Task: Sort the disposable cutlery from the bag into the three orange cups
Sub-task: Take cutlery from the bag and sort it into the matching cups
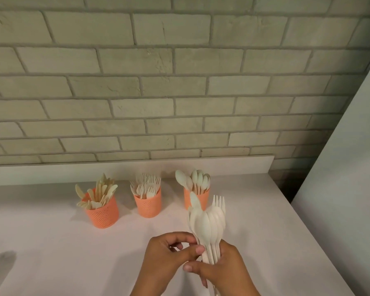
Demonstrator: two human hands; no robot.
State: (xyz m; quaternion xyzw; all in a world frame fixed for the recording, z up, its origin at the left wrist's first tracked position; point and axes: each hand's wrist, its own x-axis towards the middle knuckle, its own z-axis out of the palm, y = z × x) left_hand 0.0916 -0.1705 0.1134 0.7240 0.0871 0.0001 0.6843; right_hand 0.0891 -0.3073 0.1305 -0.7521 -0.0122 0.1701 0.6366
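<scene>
Cutlery bundle (209,227) is up off the surface at the near right, held in both hands, so let's run the hazards from the big stuff down. The white counter (51,242) ends close by on the right, and anything that slips from the fan could skid off that edge. Along the far side, all orange, stand the knife cup (102,212) on the left, the fork cup (147,205) in the middle and the spoon cup (198,199) on the right. Each is crammed, with pieces leaning out over the rim; push more in carelessly and I'd expect a cup to tip or spill. The right hand (222,268) wraps round the handles. The left hand (169,253) pinches at those same stems, apparently teasing one piece free, and a loose squeeze there could let the slick lot slide. Smallest trap: a lone fork (219,201) pokes up behind the spoon bowls, so dropping the whole bunch into the spoon cup would missort it.
</scene>
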